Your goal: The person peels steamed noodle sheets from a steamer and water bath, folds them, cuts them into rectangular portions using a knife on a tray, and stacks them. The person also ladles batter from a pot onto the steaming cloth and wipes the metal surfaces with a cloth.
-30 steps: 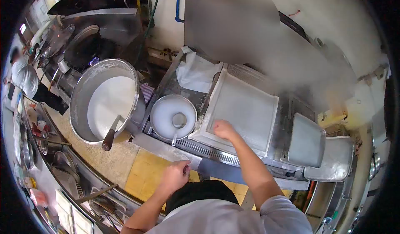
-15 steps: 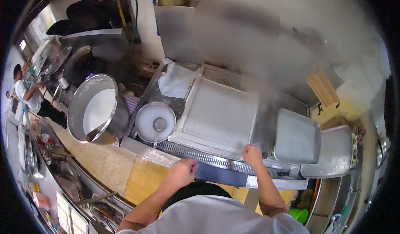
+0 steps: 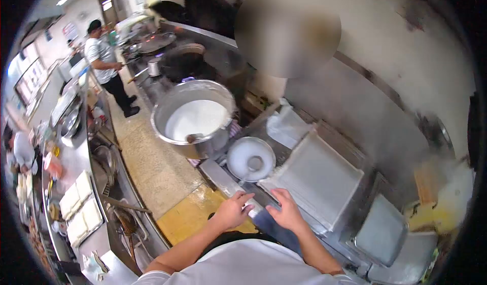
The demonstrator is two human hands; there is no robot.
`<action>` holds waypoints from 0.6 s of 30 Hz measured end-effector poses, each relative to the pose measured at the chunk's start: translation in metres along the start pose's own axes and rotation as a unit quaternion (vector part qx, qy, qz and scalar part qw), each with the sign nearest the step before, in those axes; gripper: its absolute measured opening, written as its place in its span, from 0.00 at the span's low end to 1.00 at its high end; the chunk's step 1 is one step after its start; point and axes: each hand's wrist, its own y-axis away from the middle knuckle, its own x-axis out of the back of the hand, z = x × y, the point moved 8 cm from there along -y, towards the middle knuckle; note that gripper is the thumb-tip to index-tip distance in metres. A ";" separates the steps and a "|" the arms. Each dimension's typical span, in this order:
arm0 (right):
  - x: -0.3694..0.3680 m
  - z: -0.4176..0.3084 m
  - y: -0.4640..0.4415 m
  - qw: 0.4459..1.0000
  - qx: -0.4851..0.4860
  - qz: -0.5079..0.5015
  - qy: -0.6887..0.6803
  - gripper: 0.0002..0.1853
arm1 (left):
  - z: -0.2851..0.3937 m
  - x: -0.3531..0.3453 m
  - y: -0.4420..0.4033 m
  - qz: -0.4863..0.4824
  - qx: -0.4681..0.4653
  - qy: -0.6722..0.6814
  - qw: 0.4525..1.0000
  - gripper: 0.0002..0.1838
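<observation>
My left hand (image 3: pixel 234 212) is in front of my body with its fingers loosely bent and apart, holding nothing I can see. Beside it, my right hand (image 3: pixel 286 211) is open, thumb spread from the fingers, near the front corner of a flat, pale rectangular tray (image 3: pixel 319 176). Just beyond both hands sits a round pan (image 3: pixel 234 159) of white liquid, with a small ladle (image 3: pixel 254 163) resting in it. Further left stands a large metal pot (image 3: pixel 223 138) partly filled with white liquid, a dark-ended utensil at its near rim.
White cloth (image 3: pixel 288 128) lies behind the pan. Metal trays (image 3: pixel 381 229) are at the right. On the left, a counter (image 3: pixel 99 249) carries white slabs (image 3: pixel 81 204). A person (image 3: pixel 104 62) stands by the woks in the aisle. Steam blurs the back wall.
My view has swung left, bringing more of the aisle and left counter into sight. My right hand has left the tray's front edge, opened and come closer to my left hand, whose fingers have loosened.
</observation>
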 end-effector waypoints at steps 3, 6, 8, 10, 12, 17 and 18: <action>-0.023 -0.070 -0.060 0.998 0.068 -0.001 0.003 0.36 | -0.023 0.091 0.000 0.106 0.004 0.011 0.994 0.17; -0.038 -0.158 -0.125 0.983 0.175 0.038 0.041 0.35 | -0.061 0.171 0.008 0.127 0.076 0.018 0.989 0.16; -0.056 -0.217 -0.161 0.962 0.253 0.048 0.094 0.33 | -0.092 0.208 0.018 0.140 0.119 0.024 0.983 0.15; -0.082 -0.264 -0.188 0.932 0.320 0.032 0.166 0.30 | -0.131 0.230 0.028 0.149 0.143 0.030 0.978 0.15; -0.119 -0.260 -0.224 0.912 0.371 -0.060 0.163 0.24 | -0.157 0.245 0.034 0.154 0.155 0.036 0.975 0.14; -0.083 -0.293 -0.324 0.931 0.274 0.117 0.213 0.06 | -0.182 0.278 0.032 0.173 0.115 0.057 0.977 0.13; -0.066 -0.288 -0.347 0.944 0.183 0.095 0.258 0.13 | -0.182 0.283 0.028 0.168 0.108 0.067 0.978 0.13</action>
